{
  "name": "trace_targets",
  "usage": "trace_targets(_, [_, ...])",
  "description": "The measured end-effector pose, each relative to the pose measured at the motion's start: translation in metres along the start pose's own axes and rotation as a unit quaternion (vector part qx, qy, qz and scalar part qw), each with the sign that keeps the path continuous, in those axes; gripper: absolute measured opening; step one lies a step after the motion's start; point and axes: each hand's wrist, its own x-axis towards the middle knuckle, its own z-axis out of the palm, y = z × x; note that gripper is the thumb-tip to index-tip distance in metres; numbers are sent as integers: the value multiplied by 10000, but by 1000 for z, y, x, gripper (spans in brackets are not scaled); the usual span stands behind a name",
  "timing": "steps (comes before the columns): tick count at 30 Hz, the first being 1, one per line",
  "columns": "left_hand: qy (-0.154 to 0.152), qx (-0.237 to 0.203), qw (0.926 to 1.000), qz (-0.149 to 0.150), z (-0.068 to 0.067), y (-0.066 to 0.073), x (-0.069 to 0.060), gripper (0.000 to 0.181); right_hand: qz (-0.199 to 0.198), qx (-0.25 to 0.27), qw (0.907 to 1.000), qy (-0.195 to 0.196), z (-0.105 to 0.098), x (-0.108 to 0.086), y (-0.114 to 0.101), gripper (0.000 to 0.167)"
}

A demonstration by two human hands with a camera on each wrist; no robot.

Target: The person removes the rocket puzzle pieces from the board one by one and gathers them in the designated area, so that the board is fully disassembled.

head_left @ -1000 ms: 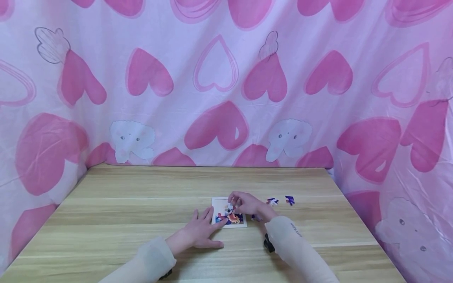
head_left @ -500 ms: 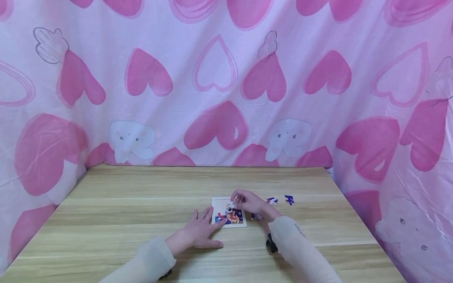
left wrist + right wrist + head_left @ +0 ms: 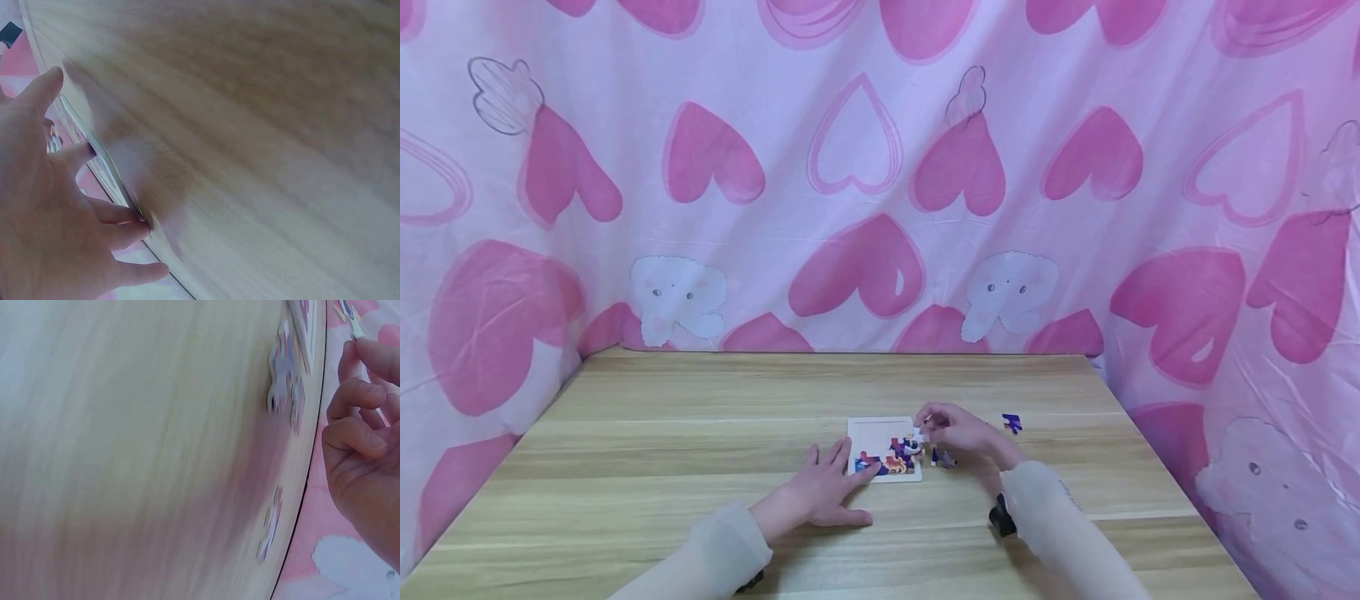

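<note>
A white-framed puzzle board (image 3: 868, 433) lies on the table, its lower part and right side showing colourful pieces. My left hand (image 3: 820, 492) is spread flat at its left edge, one finger over the bottom pieces; in the left wrist view the left hand (image 3: 62, 206) touches the board's edge (image 3: 112, 169) with spread fingers. At the board's right edge, my right hand (image 3: 958, 429) pinches a puzzle piece (image 3: 919, 436). The right wrist view shows the right hand (image 3: 369, 437) with that piece (image 3: 353, 322) between thumb and index finger, raised off the table.
Loose pieces (image 3: 943, 457) lie just right of the board, below the right hand. Another purple piece (image 3: 1012, 423) is farther right. The wooden table (image 3: 700, 433) ends at a pink heart-patterned curtain (image 3: 722, 158) behind.
My right hand has moved right from over the board to its right edge, with a piece in its fingers. More of the board's pieces show now. The left hand has stayed put.
</note>
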Motion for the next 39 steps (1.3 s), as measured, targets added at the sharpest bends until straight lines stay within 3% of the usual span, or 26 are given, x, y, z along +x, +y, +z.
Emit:
trace_targets(5, [-24,-4,10000,-15,-2,1,-2,72,-248,-7,9994,-225,-13,-12,7,22])
trace_targets(14, [11,112,9999,-50,-3,2,-2,71,438,245,9986,-141,-32,-32,14,25])
trace_targets(23, [-13,68,9999,-85,-1,2,-1,72,396,568,9975,-132,-45,-51,26,24])
trace_targets(39, [4,59,10000,-51,0,0,-1,73,780,399,9961,118,-58,-69,41,24])
